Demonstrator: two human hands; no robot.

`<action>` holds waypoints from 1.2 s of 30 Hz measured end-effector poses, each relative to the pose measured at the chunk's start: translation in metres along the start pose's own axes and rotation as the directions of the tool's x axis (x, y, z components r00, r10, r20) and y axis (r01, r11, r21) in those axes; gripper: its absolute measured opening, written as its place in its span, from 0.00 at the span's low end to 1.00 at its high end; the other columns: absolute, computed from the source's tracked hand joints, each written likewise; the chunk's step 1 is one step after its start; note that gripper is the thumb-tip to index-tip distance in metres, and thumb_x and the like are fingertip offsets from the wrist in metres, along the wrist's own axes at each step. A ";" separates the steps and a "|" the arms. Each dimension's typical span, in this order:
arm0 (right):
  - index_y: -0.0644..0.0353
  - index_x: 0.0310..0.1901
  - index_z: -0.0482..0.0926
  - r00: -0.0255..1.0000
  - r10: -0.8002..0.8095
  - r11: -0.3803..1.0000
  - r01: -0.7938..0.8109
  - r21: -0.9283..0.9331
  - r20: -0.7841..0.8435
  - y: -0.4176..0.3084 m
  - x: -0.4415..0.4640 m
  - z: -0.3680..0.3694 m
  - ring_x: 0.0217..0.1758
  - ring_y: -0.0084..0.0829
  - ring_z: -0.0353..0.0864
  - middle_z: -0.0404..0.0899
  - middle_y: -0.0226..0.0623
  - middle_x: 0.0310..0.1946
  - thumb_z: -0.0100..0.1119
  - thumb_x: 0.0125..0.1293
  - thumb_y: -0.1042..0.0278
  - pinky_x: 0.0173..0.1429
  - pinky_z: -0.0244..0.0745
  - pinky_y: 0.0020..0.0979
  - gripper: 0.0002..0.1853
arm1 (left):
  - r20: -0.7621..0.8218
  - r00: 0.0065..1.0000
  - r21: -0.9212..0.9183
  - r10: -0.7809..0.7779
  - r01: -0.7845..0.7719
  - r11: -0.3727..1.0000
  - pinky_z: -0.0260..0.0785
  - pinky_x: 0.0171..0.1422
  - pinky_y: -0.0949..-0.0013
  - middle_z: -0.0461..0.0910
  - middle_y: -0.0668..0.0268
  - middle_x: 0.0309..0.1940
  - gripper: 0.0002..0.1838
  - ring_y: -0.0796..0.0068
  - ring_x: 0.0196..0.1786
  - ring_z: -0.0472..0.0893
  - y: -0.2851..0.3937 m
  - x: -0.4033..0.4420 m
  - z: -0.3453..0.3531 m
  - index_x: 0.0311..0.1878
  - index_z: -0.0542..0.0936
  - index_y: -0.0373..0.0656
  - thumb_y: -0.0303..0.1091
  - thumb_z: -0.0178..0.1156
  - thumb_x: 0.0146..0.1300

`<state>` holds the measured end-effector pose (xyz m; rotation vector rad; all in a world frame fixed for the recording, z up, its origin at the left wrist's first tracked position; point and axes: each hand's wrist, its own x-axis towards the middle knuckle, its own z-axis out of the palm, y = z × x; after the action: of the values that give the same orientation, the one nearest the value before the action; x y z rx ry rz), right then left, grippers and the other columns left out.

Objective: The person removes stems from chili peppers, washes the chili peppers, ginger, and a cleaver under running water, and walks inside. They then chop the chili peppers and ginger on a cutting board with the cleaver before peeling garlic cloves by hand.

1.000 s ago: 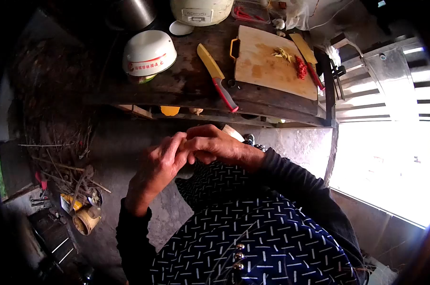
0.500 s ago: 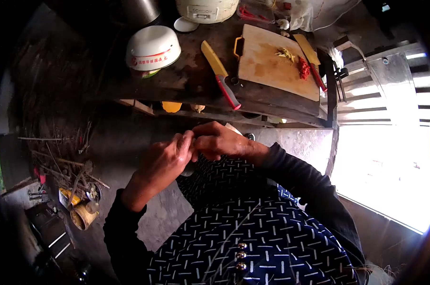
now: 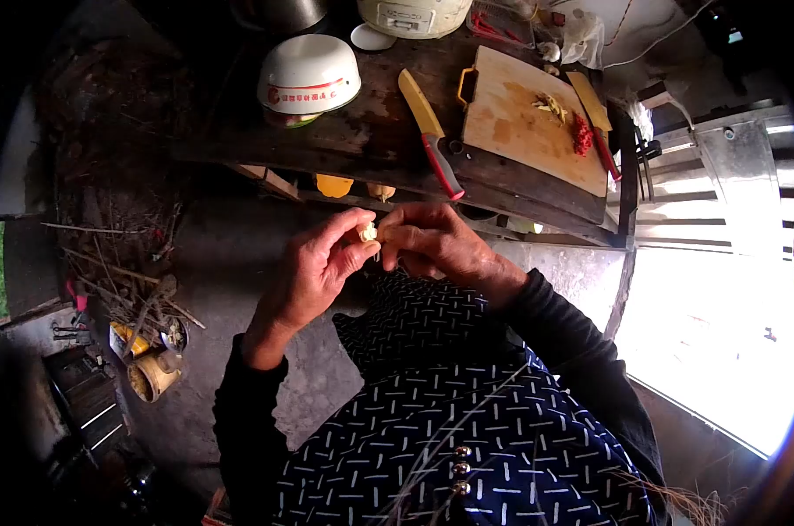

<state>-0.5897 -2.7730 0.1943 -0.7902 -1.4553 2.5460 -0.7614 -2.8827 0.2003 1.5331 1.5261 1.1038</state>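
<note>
Between the thumb and forefinger of my left hand (image 3: 308,270) is a small, pale garlic clove (image 3: 368,233). My right hand (image 3: 445,248) is closed right beside it, its fingertips at the clove's edge. A thin pale scrap shows under these fingertips, but what they pinch is hidden. Both hands are in front of the table edge, above my patterned apron (image 3: 467,386).
On the dark wooden table (image 3: 344,167) lie a knife (image 3: 431,140), a cutting board (image 3: 511,123) with chopped red and pale yellow bits, and a second knife (image 3: 591,105). A white bowl (image 3: 308,74) stands upside down. Sticks (image 3: 125,289) lie on the floor at left.
My hands were pressed together; now the fingertips have parted slightly and the clove shows in my left hand. The view has shifted, so the table appears farther right.
</note>
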 end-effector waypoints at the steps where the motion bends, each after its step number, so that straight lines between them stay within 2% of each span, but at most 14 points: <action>1: 0.62 0.40 0.74 0.999 -0.027 0.999 0.027 0.027 -0.018 0.000 -0.001 0.000 0.14 0.12 0.61 0.78 0.33 0.24 0.52 0.64 0.68 0.16 0.50 0.16 0.08 | -0.027 1.000 -0.097 -0.005 0.003 0.995 0.72 0.41 0.75 0.77 0.64 0.38 0.17 0.80 0.39 0.77 0.000 -0.001 0.000 0.53 0.73 0.38 0.33 0.58 0.63; 5: 0.63 0.39 0.75 0.997 -0.064 0.998 0.063 -0.030 -0.032 0.004 -0.005 -0.005 0.13 0.13 0.59 0.77 0.32 0.23 0.53 0.64 0.70 0.16 0.49 0.17 0.07 | -0.117 0.993 -0.163 0.005 -0.025 0.986 0.71 0.39 0.81 0.76 0.65 0.41 0.18 0.84 0.37 0.75 -0.012 -0.010 0.003 0.54 0.73 0.36 0.32 0.60 0.62; 8: 0.63 0.41 0.75 0.998 -0.013 0.998 0.010 0.057 0.064 0.001 -0.007 -0.002 0.19 0.14 0.64 0.77 0.30 0.23 0.56 0.63 0.62 0.22 0.57 0.17 0.12 | -0.158 0.986 -0.154 0.055 -0.080 0.985 0.71 0.35 0.81 0.78 0.64 0.40 0.18 0.82 0.35 0.77 -0.009 -0.012 0.003 0.52 0.74 0.37 0.30 0.62 0.59; 11: 0.64 0.39 0.76 1.000 -0.016 0.997 0.017 -0.080 0.010 0.002 -0.004 0.009 0.24 0.15 0.69 0.77 0.30 0.26 0.61 0.62 0.59 0.27 0.64 0.18 0.15 | -0.207 0.971 -0.125 0.124 -0.152 0.980 0.70 0.31 0.79 0.80 0.63 0.38 0.18 0.79 0.35 0.78 -0.006 -0.013 0.002 0.50 0.75 0.38 0.28 0.64 0.57; 13: 0.64 0.38 0.76 0.949 -0.314 0.938 0.309 -0.153 -0.006 0.006 -0.001 0.015 0.31 0.18 0.73 0.77 0.32 0.31 0.64 0.60 0.59 0.35 0.70 0.21 0.15 | -0.218 0.966 -0.090 0.140 -0.162 0.983 0.70 0.31 0.79 0.80 0.63 0.39 0.17 0.78 0.35 0.79 -0.001 -0.014 0.002 0.50 0.76 0.38 0.28 0.64 0.56; 14: 0.65 0.37 0.76 0.969 -0.246 0.958 0.239 -0.156 -0.025 -0.004 -0.006 0.019 0.37 0.19 0.75 0.77 0.32 0.34 0.63 0.60 0.66 0.41 0.72 0.24 0.11 | -0.197 0.972 0.008 0.128 -0.129 0.992 0.71 0.31 0.79 0.80 0.63 0.39 0.17 0.77 0.36 0.79 0.002 -0.015 0.001 0.49 0.76 0.39 0.28 0.65 0.55; 15: 0.65 0.37 0.76 0.969 -0.245 0.959 0.239 -0.156 -0.025 -0.002 -0.005 0.018 0.37 0.19 0.75 0.77 0.32 0.34 0.63 0.60 0.66 0.41 0.72 0.24 0.11 | -0.177 0.977 0.107 0.115 -0.097 0.989 0.71 0.31 0.79 0.80 0.63 0.39 0.17 0.76 0.37 0.80 0.004 -0.015 0.001 0.48 0.77 0.39 0.27 0.65 0.54; 22: 0.65 0.34 0.76 0.974 -0.227 0.959 0.218 -0.182 -0.028 -0.004 -0.008 0.019 0.35 0.20 0.75 0.77 0.30 0.30 0.60 0.59 0.73 0.41 0.72 0.22 0.05 | -0.143 0.962 0.233 0.231 -0.194 0.953 0.71 0.31 0.78 0.80 0.63 0.39 0.18 0.78 0.35 0.79 0.006 -0.013 0.004 0.48 0.78 0.40 0.25 0.67 0.52; 24: 0.65 0.33 0.75 0.973 -0.224 0.968 0.215 -0.132 -0.051 -0.002 -0.008 0.016 0.34 0.19 0.75 0.76 0.30 0.28 0.59 0.59 0.74 0.41 0.72 0.22 0.04 | -0.157 0.986 -0.163 0.055 -0.081 0.983 0.73 0.33 0.78 0.80 0.65 0.40 0.18 0.80 0.37 0.80 -0.003 -0.016 0.006 0.48 0.78 0.38 0.25 0.67 0.52; 26: 0.63 0.35 0.76 0.989 -0.047 0.998 0.053 0.038 -0.141 0.003 -0.008 0.009 0.30 0.14 0.71 0.74 0.26 0.26 0.61 0.58 0.70 0.33 0.66 0.17 0.07 | -0.165 0.986 -0.252 0.000 -0.042 0.967 0.73 0.37 0.78 0.80 0.64 0.40 0.18 0.79 0.40 0.80 -0.006 -0.017 0.004 0.49 0.77 0.38 0.25 0.66 0.53; 28: 0.63 0.35 0.76 0.989 -0.034 0.999 0.031 -0.027 -0.145 -0.002 -0.012 0.007 0.29 0.14 0.71 0.74 0.26 0.26 0.60 0.59 0.70 0.32 0.65 0.17 0.07 | -0.173 0.979 -0.522 -0.108 0.001 0.853 0.73 0.45 0.79 0.80 0.62 0.41 0.19 0.77 0.45 0.79 -0.005 -0.017 0.006 0.52 0.75 0.36 0.27 0.64 0.57; 30: 0.62 0.35 0.76 0.988 -0.026 0.995 0.012 -0.095 -0.149 -0.003 -0.011 0.007 0.29 0.14 0.70 0.74 0.26 0.25 0.60 0.59 0.70 0.31 0.65 0.16 0.06 | -0.137 0.979 -0.572 -0.151 0.046 0.819 0.72 0.48 0.77 0.80 0.60 0.42 0.20 0.76 0.46 0.79 -0.001 -0.018 0.002 0.53 0.74 0.36 0.28 0.64 0.57; 32: 0.64 0.37 0.76 0.981 -0.169 0.963 0.145 -0.228 -0.091 0.003 -0.006 0.004 0.29 0.15 0.71 0.74 0.27 0.26 0.59 0.59 0.71 0.32 0.67 0.17 0.07 | -0.118 0.982 -0.623 -0.146 0.041 0.781 0.72 0.49 0.76 0.79 0.58 0.43 0.20 0.76 0.46 0.78 -0.002 -0.019 0.000 0.54 0.72 0.36 0.28 0.62 0.59; 36: 0.65 0.38 0.77 0.979 -0.183 0.955 0.156 -0.252 -0.089 0.003 -0.004 0.008 0.30 0.15 0.72 0.75 0.27 0.27 0.59 0.60 0.71 0.35 0.69 0.18 0.07 | -0.140 0.980 -0.681 -0.139 0.006 0.732 0.72 0.47 0.76 0.79 0.58 0.42 0.20 0.76 0.45 0.78 -0.006 -0.023 -0.002 0.55 0.70 0.36 0.27 0.61 0.59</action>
<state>-0.5896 -2.7818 0.1962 -0.7847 -1.7388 2.1902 -0.7644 -2.9052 0.1939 0.8679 1.0759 1.5679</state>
